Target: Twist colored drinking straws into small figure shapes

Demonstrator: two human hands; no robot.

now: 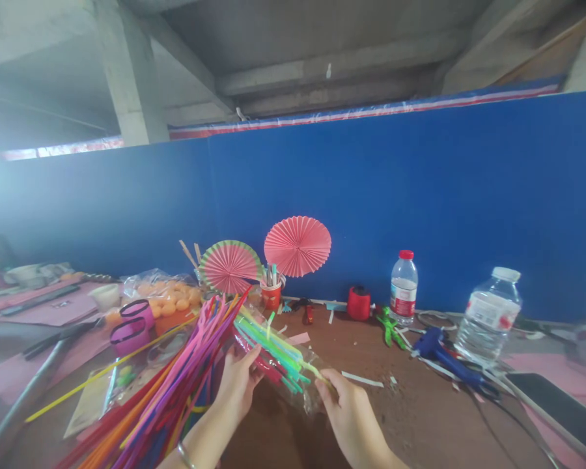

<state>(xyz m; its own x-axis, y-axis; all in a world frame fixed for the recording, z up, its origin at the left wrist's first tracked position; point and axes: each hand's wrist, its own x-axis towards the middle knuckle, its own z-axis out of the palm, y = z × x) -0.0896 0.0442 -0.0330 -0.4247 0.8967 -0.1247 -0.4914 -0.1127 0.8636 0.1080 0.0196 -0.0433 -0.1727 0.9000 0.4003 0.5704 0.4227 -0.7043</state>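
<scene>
A clear plastic bag of green, yellow and red straw-like sticks [273,348] is held over the brown table between both hands. My left hand [240,381] is closed on the bag's left lower side. My right hand [344,404] pinches the right end, where a pale yellow stick pokes out. Left of the bag, a large bundle of coloured pipe cleaners [176,384] fans toward the near left edge, close beside my left wrist.
Behind stand two folded paper fans [297,246], a red cup of pens [271,296] and a bag of orange balls [163,293]. To the right are two bottles [404,290], a blue glue gun [444,358] with a cable, and a dark phone [559,410].
</scene>
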